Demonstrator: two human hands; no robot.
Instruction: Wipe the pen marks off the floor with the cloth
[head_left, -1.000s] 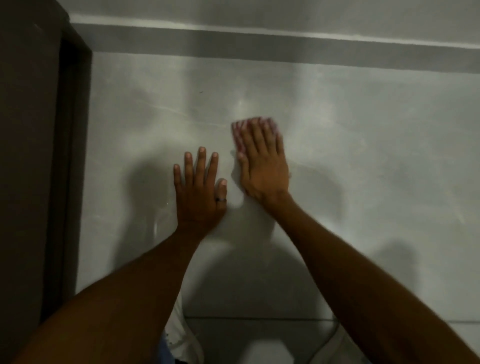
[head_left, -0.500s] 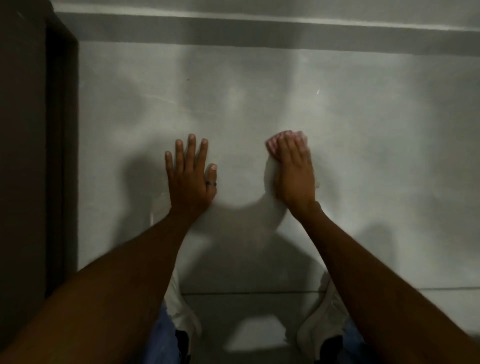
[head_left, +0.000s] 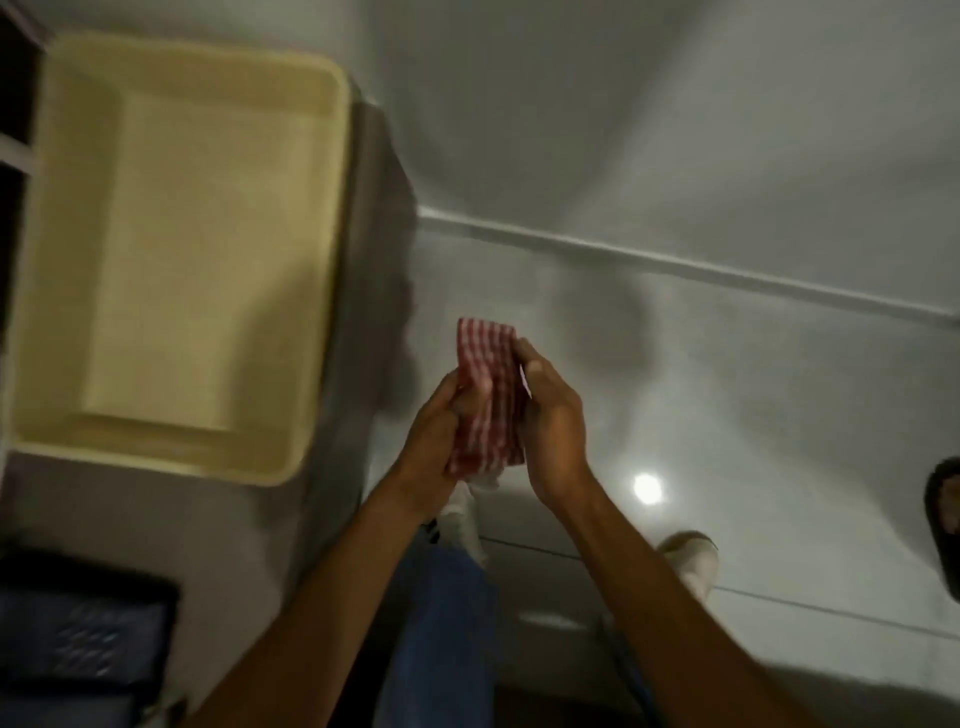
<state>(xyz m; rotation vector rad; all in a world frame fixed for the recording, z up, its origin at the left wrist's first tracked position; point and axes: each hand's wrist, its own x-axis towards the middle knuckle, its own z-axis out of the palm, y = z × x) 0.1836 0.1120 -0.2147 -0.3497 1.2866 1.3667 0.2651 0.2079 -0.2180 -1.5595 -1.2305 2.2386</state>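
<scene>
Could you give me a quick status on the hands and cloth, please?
Left hand and right hand both gripping checked cloth, off the floor. Nothing obstructing.

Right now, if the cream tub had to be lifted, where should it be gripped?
Grip the tub by its rolled rim on the two long sides, coming from above with both hands. It sits open side up, and no handles are visible.
</scene>
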